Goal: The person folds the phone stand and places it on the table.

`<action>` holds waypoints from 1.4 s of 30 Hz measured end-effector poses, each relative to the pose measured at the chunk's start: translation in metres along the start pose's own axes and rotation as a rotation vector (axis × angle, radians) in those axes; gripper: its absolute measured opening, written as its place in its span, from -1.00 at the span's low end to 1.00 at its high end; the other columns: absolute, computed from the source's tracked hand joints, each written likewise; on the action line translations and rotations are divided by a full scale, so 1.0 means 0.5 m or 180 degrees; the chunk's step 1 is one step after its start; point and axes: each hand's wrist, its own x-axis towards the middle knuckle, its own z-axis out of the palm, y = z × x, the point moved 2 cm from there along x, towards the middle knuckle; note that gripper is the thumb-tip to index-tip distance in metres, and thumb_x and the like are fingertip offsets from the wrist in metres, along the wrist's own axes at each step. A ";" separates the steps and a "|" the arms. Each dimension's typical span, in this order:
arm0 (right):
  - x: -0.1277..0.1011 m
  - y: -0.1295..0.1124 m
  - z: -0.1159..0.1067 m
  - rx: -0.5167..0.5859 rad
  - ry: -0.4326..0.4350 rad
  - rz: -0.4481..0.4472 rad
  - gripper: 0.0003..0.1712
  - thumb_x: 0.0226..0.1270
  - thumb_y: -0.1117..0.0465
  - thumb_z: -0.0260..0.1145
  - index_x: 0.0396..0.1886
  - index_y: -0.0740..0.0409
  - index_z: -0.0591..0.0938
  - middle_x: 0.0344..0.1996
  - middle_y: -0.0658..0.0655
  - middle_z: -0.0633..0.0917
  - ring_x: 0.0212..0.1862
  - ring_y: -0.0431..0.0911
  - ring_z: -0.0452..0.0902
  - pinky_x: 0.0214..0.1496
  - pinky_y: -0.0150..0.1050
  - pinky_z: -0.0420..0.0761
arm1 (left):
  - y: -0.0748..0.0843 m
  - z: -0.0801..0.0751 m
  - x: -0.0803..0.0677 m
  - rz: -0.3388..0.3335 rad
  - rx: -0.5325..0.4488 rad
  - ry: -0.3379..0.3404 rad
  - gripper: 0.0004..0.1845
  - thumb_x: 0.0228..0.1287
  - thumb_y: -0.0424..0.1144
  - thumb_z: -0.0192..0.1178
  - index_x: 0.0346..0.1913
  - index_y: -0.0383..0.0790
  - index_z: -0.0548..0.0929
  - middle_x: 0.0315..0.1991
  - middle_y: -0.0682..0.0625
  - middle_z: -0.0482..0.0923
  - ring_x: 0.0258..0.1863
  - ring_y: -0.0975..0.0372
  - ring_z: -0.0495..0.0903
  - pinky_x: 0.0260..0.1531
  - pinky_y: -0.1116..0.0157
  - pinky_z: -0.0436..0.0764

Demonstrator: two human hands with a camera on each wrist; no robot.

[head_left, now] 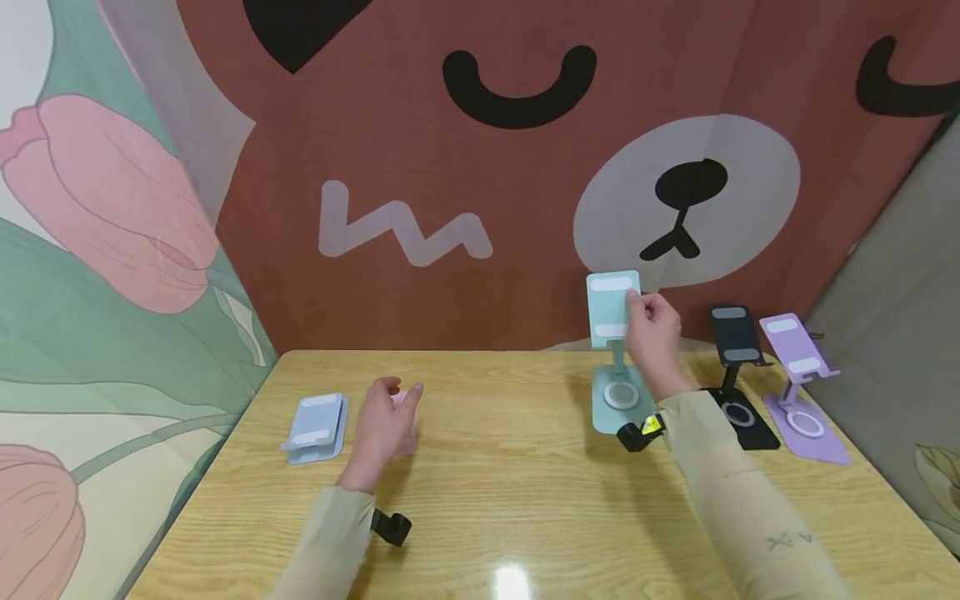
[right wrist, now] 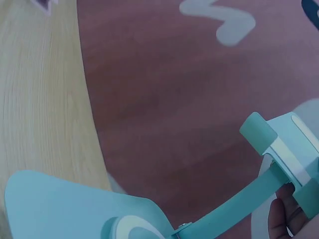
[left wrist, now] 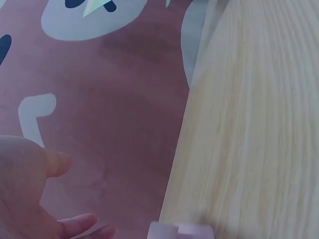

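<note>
Wood table (head_left: 525, 500), right hand (head_left: 652, 337) holds teal stand (head_left: 613, 308)

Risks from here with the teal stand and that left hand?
The right hand pinches only the top plate of the teal stand; a push could tip it on its thin neck. The black stand is close beside it and might get knocked. The left hand hovers over a pink thing, near the folded blue stand.
</note>
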 end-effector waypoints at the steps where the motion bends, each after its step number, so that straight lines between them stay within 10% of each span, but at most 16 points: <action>1: -0.003 -0.005 0.003 0.0038 -0.0008 -0.0028 -0.39 0.59 -0.27 -0.02 -0.10 0.23 0.51 -0.31 0.16 0.42 -0.22 -0.02 0.34 -0.19 -0.19 0.37 | 0.003 0.003 -0.001 -0.0017 -0.0009 -0.0025 -0.36 0.50 0.04 0.13 0.34 -0.46 0.39 0.20 -0.35 0.48 0.17 -0.17 0.48 0.20 -0.07 0.41; 19: -0.084 -0.099 0.070 0.0589 -0.0337 -0.0271 -0.48 0.59 -0.18 0.09 -0.24 0.22 0.49 -0.39 0.14 0.39 -0.23 -0.05 0.34 -0.18 -0.20 0.36 | 0.064 0.069 -0.041 0.0265 -0.0450 -0.0151 -0.47 0.54 -0.01 0.12 0.26 -0.41 0.48 0.11 -0.25 0.56 0.13 -0.13 0.51 0.15 -0.07 0.47; 42: -0.172 -0.154 0.138 0.0871 -0.0624 -0.0526 -0.53 0.58 -0.12 0.16 -0.27 0.23 0.54 -0.51 0.15 0.39 -0.34 -0.01 0.38 -0.28 -0.20 0.41 | 0.119 0.174 -0.096 0.0319 -0.1203 -0.0934 -0.38 0.66 0.12 -0.22 0.14 -0.38 0.61 0.03 -0.18 0.65 0.15 -0.05 0.55 0.20 -0.08 0.46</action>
